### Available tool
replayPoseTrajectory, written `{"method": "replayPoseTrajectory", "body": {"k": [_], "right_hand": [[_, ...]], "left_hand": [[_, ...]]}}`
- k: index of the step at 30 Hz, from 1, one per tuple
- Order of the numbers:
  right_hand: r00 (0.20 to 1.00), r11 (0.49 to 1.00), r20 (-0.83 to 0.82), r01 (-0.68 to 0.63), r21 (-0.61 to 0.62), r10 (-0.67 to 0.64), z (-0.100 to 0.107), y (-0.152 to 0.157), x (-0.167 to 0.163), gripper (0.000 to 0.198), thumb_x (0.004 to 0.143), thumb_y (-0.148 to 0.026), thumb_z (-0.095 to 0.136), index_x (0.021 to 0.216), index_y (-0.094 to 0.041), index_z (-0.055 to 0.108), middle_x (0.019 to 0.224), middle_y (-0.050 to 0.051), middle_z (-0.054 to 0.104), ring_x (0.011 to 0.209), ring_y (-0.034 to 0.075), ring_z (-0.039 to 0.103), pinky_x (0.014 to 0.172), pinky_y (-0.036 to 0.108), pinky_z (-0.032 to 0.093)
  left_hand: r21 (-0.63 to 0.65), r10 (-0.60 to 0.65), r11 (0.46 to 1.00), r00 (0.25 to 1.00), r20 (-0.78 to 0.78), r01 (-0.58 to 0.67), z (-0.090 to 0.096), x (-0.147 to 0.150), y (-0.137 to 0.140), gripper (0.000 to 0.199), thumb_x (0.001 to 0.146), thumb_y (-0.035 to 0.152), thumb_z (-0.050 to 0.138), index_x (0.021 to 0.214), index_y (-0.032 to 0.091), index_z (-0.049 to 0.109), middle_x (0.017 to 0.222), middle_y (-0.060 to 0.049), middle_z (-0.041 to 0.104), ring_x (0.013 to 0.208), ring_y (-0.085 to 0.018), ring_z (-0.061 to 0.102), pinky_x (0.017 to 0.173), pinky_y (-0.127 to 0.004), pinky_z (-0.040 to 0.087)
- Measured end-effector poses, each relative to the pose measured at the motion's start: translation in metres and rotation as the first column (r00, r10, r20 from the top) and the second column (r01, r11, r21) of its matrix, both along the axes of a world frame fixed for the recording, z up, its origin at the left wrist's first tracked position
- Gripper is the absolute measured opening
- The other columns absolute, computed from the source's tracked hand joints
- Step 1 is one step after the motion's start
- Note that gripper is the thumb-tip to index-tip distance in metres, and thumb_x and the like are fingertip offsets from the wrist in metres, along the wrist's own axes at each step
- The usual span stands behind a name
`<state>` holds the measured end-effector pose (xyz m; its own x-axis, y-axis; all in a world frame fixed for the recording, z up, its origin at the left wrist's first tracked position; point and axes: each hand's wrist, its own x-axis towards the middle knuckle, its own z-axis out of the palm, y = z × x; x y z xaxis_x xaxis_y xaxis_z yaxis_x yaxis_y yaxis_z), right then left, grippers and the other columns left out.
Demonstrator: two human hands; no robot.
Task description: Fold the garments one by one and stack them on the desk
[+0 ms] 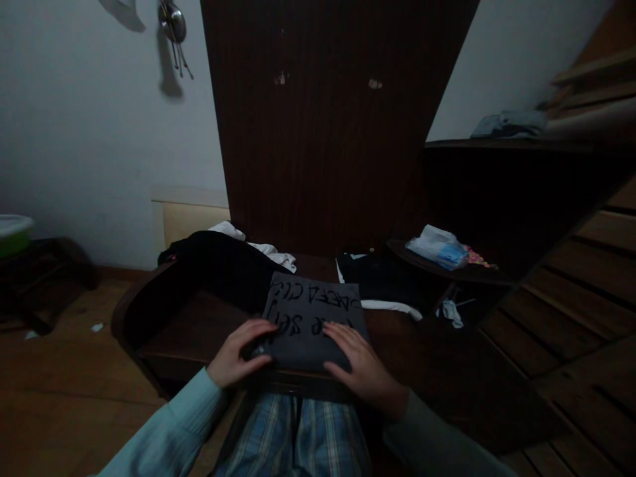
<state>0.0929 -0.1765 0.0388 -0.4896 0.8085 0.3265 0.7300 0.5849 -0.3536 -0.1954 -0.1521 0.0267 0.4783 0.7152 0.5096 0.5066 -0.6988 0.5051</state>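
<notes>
A dark grey folded cloth (311,344), which looks like a shirt with black lettering, lies flat on the dark wooden surface in front of me. My left hand (238,354) rests at its left edge, fingers stretched over the cloth and thumb apart. On the right side, my right hand (365,368) lies on the cloth with its fingers spread. Part of the lettering is covered by my fingers. Behind the folded cloth, black clothing (228,265) is heaped to the left, and a black and white folded garment (387,278) lies to the right.
A dark wooden panel (322,132) rises behind the surface. To the right, a small shelf carries a blue and white plastic packet (440,246). A raised curved edge (132,308) bounds the surface at left. At far left stands a dark stool (44,258) with a green container (14,235).
</notes>
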Motion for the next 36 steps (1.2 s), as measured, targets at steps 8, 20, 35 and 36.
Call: {"method": "replayPoseTrajectory", "body": {"k": [8, 20, 35, 36], "right_hand": [[0.969, 0.999, 0.248, 0.031, -0.021, -0.025, -0.031, -0.010, -0.018, 0.080, 0.065, -0.029, 0.066, 0.132, -0.011, 0.028, 0.136, 0.015, 0.032, 0.124, 0.026, 0.031, 0.102, 0.042, 0.025], [0.887, 0.969, 0.401, 0.249, 0.003, -0.229, 0.007, -0.009, -0.066, 0.071, 0.060, -0.046, 0.068, 0.120, -0.015, 0.047, 0.098, 0.018, 0.057, 0.091, 0.030, 0.053, 0.069, 0.039, 0.045], [0.889, 0.839, -0.338, 0.088, -0.537, -0.310, 0.153, 0.083, -0.022, 0.012, 0.066, -0.023, 0.052, 0.061, -0.013, 0.058, 0.053, 0.000, 0.059, 0.050, 0.011, 0.054, 0.047, 0.019, 0.041], [0.841, 0.802, -0.416, 0.035, -0.596, -0.345, 0.162, 0.084, -0.021, 0.012, 0.066, -0.023, 0.052, 0.063, -0.013, 0.058, 0.053, 0.000, 0.060, 0.048, 0.010, 0.053, 0.046, 0.019, 0.041]], "left_hand": [[-0.108, -0.081, 0.993, 0.955, -0.286, 0.052, -0.022, -0.006, -0.006, 0.051, 0.076, 0.038, 0.054, 0.123, 0.022, 0.042, 0.124, -0.008, 0.050, 0.117, -0.022, 0.041, 0.097, -0.036, 0.035], [-0.278, -0.020, 0.960, 1.000, -0.006, 0.017, 0.031, 0.033, 0.029, 0.029, 0.071, 0.038, 0.055, 0.095, 0.022, 0.051, 0.091, -0.003, 0.061, 0.086, -0.019, 0.056, 0.078, -0.029, 0.043], [-0.353, 0.408, 0.910, 0.636, 0.655, -0.219, 0.023, 0.049, 0.030, 0.061, 0.071, 0.036, 0.058, 0.124, 0.024, 0.030, 0.131, -0.009, 0.038, 0.122, -0.022, 0.034, 0.101, -0.037, 0.029], [-0.448, 0.442, 0.881, 0.600, 0.666, -0.152, 0.020, 0.051, 0.027, 0.062, 0.071, 0.037, 0.059, 0.124, 0.024, 0.031, 0.130, -0.009, 0.041, 0.120, -0.022, 0.037, 0.098, -0.037, 0.033]]}}
